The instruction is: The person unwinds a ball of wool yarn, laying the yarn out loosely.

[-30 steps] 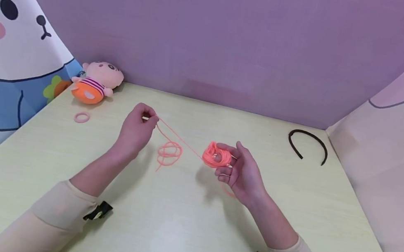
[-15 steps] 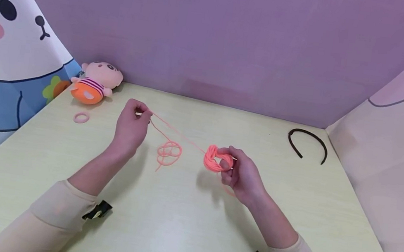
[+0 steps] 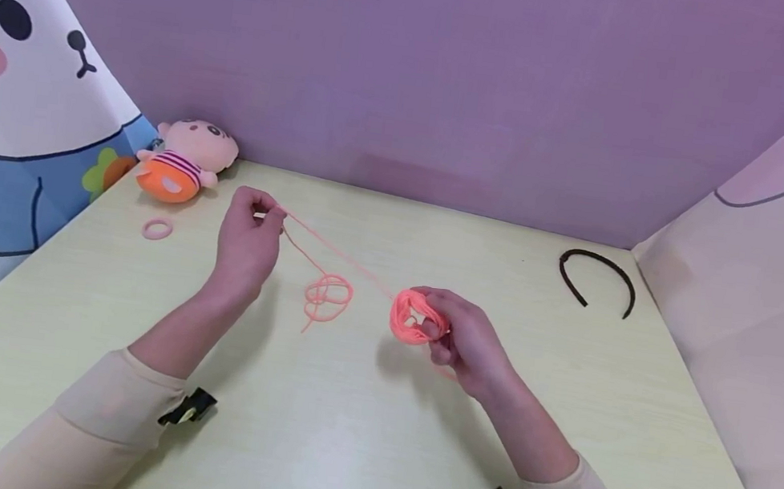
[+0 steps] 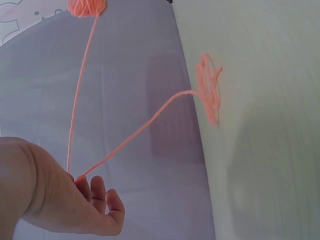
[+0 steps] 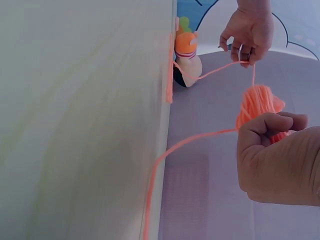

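Observation:
My right hand [image 3: 469,342] grips a small coral skein of yarn [image 3: 401,320] above the table, thumb inside its open middle. A taut strand [image 3: 340,252] runs from the skein up to my left hand [image 3: 247,244], which pinches it between thumb and forefinger, raised at the left. From those fingers the strand drops to a loose coil [image 3: 328,298] lying on the table between the hands. In the right wrist view, another tail of yarn [image 5: 192,138] hangs from the skein [image 5: 257,105] down to the table. The left wrist view shows the pinched strand [image 4: 80,100] stretched straight.
A plush doll [image 3: 187,161] in a striped top sits at the table's back left corner, a pink ring [image 3: 157,228] in front of it. At the back right lies a dark headband [image 3: 601,258]. A purple wall [image 3: 440,80] rises behind the pale table [image 3: 340,448].
My left hand has drawn the strand farther left and away, lengthening the stretch to the skein. My right hand's fingers have closed more firmly round the skein and turned it. The coil stays put.

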`<state>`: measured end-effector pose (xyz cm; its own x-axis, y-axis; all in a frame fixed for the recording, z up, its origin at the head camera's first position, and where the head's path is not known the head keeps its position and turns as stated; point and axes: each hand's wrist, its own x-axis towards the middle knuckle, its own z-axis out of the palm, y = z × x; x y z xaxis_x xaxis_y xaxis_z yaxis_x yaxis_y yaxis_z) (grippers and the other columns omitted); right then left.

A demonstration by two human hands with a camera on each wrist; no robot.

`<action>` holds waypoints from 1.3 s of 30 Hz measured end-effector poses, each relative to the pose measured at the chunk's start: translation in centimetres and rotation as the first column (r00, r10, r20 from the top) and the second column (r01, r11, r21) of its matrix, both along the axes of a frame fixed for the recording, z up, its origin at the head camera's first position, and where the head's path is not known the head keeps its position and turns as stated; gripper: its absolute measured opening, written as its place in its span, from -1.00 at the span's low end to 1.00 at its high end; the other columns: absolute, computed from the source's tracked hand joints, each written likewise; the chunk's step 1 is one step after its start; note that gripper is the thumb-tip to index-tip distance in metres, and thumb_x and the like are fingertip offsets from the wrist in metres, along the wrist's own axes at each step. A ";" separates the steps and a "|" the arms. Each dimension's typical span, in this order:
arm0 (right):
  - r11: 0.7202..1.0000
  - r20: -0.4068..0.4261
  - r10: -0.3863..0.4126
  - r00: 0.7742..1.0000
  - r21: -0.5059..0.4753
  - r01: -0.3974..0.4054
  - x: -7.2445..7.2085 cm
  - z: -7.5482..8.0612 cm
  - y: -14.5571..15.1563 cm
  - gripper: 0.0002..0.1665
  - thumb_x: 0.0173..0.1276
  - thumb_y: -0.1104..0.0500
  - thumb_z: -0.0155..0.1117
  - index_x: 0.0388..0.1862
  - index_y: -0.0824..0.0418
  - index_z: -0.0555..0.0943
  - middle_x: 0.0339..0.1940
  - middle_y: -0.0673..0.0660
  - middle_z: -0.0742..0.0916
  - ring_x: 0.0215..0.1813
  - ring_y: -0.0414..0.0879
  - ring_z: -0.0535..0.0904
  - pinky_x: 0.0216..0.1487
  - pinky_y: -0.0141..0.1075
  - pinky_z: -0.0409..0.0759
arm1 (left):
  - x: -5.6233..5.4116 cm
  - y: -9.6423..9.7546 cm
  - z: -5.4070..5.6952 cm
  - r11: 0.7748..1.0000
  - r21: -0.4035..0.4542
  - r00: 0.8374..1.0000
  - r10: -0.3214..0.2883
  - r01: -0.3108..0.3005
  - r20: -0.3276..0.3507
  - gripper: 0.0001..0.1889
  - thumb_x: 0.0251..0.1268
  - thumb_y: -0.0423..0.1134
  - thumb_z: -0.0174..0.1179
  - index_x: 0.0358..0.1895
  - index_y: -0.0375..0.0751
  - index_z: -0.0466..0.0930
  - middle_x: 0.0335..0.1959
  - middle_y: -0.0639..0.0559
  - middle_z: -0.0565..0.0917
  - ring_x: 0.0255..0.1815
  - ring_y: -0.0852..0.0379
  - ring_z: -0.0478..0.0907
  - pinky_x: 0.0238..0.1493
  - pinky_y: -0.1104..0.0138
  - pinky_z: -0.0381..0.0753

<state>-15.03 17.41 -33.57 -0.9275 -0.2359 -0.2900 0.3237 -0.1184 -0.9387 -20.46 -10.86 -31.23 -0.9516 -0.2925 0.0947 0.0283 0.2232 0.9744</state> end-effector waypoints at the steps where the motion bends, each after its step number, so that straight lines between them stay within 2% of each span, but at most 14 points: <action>1: 1.000 -0.004 0.001 1.000 0.022 -0.001 0.0 0.0 0.0 -0.60 0.61 0.12 0.01 0.31 0.24 0.49 -0.59 0.00 0.49 -0.68 -0.22 0.25 -0.64 -0.45 0.21 | 0.0 0.0 0.0 1.000 0.003 1.000 0.001 -0.001 0.000 -0.87 0.59 -0.30 -0.05 0.04 -0.27 0.35 -0.01 -0.07 0.43 -0.12 0.08 0.48 -0.22 0.32 0.46; 7: 0.992 -0.029 -0.007 1.000 0.123 0.011 0.0 -0.2 -0.2 -0.67 0.52 0.16 0.17 0.20 0.20 0.61 -0.62 0.02 0.51 -0.66 -0.20 0.24 -0.63 -0.40 0.15 | 0.0 -0.1 0.0 1.000 0.020 1.000 0.015 -0.014 -0.021 -0.92 0.59 -0.31 -0.05 0.00 -0.20 0.36 -0.05 -0.03 0.42 -0.14 0.03 0.46 -0.28 0.32 0.44; 14: 0.985 -0.051 0.045 0.998 0.168 -0.036 0.1 -0.1 -0.3 -0.69 0.48 0.20 0.20 0.14 0.23 0.64 -0.62 0.04 0.51 -0.64 -0.18 0.26 -0.59 -0.38 0.20 | -0.1 -0.3 0.1 0.998 0.038 0.998 0.049 -0.047 -0.047 -0.96 0.58 -0.32 -0.05 -0.05 -0.16 0.36 -0.09 0.02 0.40 -0.25 0.13 0.42 -0.32 0.34 0.42; 17: 0.985 -0.051 0.072 0.996 0.161 -0.063 0.2 -0.1 -0.3 -0.65 0.51 0.18 0.19 0.21 0.23 0.60 -0.60 0.05 0.51 -0.63 -0.17 0.27 -0.58 -0.37 0.21 | -0.2 -0.4 0.1 0.998 0.041 0.998 0.046 -0.044 -0.034 -0.92 0.58 -0.32 -0.06 -0.02 -0.21 0.36 -0.06 0.01 0.40 -0.23 0.14 0.42 -0.29 0.35 0.43; 20: 0.989 -0.045 0.081 0.996 0.131 -0.074 0.1 -0.1 -0.3 -0.58 0.55 0.14 0.14 0.33 0.16 0.53 -0.60 0.04 0.52 -0.65 -0.16 0.29 -0.57 -0.37 0.26 | -0.2 -0.4 0.0 1.000 0.019 1.000 0.014 -0.014 0.003 -0.85 0.59 -0.28 -0.06 0.05 -0.27 0.35 0.01 -0.03 0.40 -0.14 0.10 0.41 -0.21 0.33 0.44; 24: 0.995 -0.036 0.085 0.996 0.056 -0.083 0.1 0.0 -0.3 -0.52 0.61 0.05 0.00 0.43 0.12 0.45 -0.51 0.06 0.62 -0.65 -0.16 0.41 -0.51 -0.37 0.46 | -0.2 -0.1 -0.2 0.997 -0.031 0.996 -0.066 0.068 0.063 -0.79 0.55 -0.29 -0.03 0.10 -0.29 0.34 0.07 -0.11 0.41 -0.01 0.02 0.38 -0.11 0.28 0.45; 27: 0.996 -0.022 0.093 0.995 0.004 -0.093 0.2 0.0 -0.4 -0.48 0.63 0.00 -0.07 0.42 0.18 0.46 -0.37 0.10 0.70 -0.62 -0.16 0.52 -0.43 -0.36 0.61 | -0.1 0.2 -0.6 0.988 -0.069 0.988 -0.136 0.141 0.067 -0.76 0.47 -0.37 -0.01 0.11 -0.30 0.34 0.09 -0.15 0.44 0.03 -0.03 0.38 -0.07 0.24 0.45; 29: 0.995 -0.011 0.100 0.995 -0.009 -0.100 0.2 0.1 -0.4 -0.47 0.61 -0.01 -0.06 0.41 0.20 0.47 -0.32 0.12 0.71 -0.60 -0.15 0.57 -0.38 -0.33 0.66 | 0.0 0.5 -1.0 0.972 -0.113 0.978 -0.201 0.205 0.050 -0.75 0.43 -0.41 0.00 0.11 -0.32 0.36 0.08 -0.17 0.48 0.04 -0.06 0.41 -0.05 0.21 0.47; 31: 0.993 -0.011 0.118 0.993 -0.007 -0.118 0.3 0.1 -0.4 -0.45 0.60 -0.02 -0.05 0.41 0.22 0.48 -0.29 0.12 0.72 -0.59 -0.13 0.60 -0.36 -0.32 0.67 | 0.2 1.0 -1.3 0.938 -0.183 0.955 -0.293 0.294 0.034 -0.77 0.43 -0.42 0.03 0.08 -0.32 0.42 0.05 -0.18 0.52 0.03 -0.08 0.45 -0.04 0.18 0.48; 32: 0.991 -0.016 0.131 0.991 -0.003 -0.131 0.3 0.2 -0.5 -0.44 0.60 -0.03 -0.05 0.41 0.23 0.47 -0.29 0.13 0.72 -0.58 -0.13 0.60 -0.36 -0.32 0.66 | 0.3 1.3 -1.5 0.911 -0.221 0.936 -0.349 0.348 0.037 -0.79 0.43 -0.41 0.05 0.07 -0.30 0.45 0.04 -0.17 0.54 0.03 -0.08 0.48 -0.03 0.16 0.50; 33: 0.989 -0.022 0.145 0.989 0.002 -0.145 0.3 0.2 -0.5 -0.43 0.60 -0.04 -0.05 0.40 0.24 0.47 -0.29 0.12 0.72 -0.57 -0.13 0.61 -0.35 -0.32 0.66 | 0.5 1.5 -1.7 0.876 -0.254 0.910 -0.412 0.409 0.045 -0.81 0.45 -0.40 0.06 0.06 -0.28 0.47 0.03 -0.16 0.56 0.03 -0.08 0.50 -0.03 0.15 0.52; 34: 0.987 -0.030 0.161 0.986 0.004 -0.161 0.3 0.2 -0.5 -0.43 0.60 -0.05 -0.05 0.40 0.25 0.48 -0.30 0.12 0.72 -0.57 -0.13 0.61 -0.35 -0.32 0.65 | 0.6 1.8 -1.9 0.834 -0.283 0.877 -0.478 0.473 0.057 -0.81 0.46 -0.40 0.08 0.06 -0.25 0.49 0.02 -0.15 0.58 0.03 -0.09 0.53 -0.03 0.14 0.54; 36: 0.982 -0.050 0.191 0.980 0.004 -0.191 0.4 0.2 -0.6 -0.42 0.60 -0.07 -0.06 0.37 0.27 0.50 -0.33 0.11 0.73 -0.57 -0.12 0.61 -0.36 -0.31 0.63 | 0.9 2.4 -2.4 0.731 -0.344 0.795 -0.600 0.589 0.085 -0.79 0.47 -0.39 0.12 0.09 -0.20 0.52 0.05 -0.12 0.61 0.05 -0.07 0.56 -0.02 0.11 0.57; 39: 0.968 -0.086 0.248 0.965 -0.013 -0.250 0.5 0.2 -0.6 -0.42 0.61 -0.09 -0.08 0.33 0.26 0.53 -0.35 0.10 0.74 -0.57 -0.12 0.61 -0.37 -0.30 0.62 | 1.4 2.9 -3.1 0.570 -0.402 0.656 -0.747 0.717 0.109 -0.67 0.44 -0.41 0.19 0.21 -0.17 0.50 0.13 -0.09 0.60 0.13 -0.07 0.56 0.11 0.04 0.56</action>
<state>-14.56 16.81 -33.40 -0.8590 -0.4685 -0.2065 0.2671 -0.0658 -0.9614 -19.04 -7.94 -34.36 -0.8109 0.5766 0.0997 0.4103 0.4389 0.7994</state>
